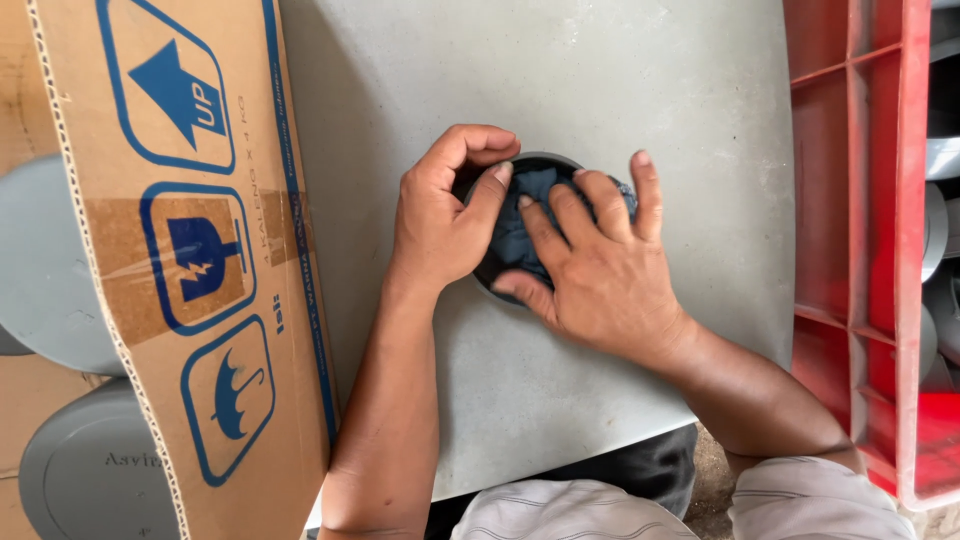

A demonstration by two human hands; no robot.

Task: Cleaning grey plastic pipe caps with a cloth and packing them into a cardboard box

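- You are in a workshop or packing area of a plant that handles plastic pipe fittings.
- At the left of the frame stands an open cardboard shipping carton [190, 270] with blue handling symbols, with grey round caps [90, 470] stacked inside.
- At the right edge sits a red plastic crate [860, 250] holding more grey fittings [935, 230].
- Centre frame is a plain grey work surface [600, 80]; bare dirt floor [715, 480] shows below it.

A pale grey work surface [600, 90] lay under soft daylight, between a cardboard box [190, 250] and a red plastic crate [860, 200].
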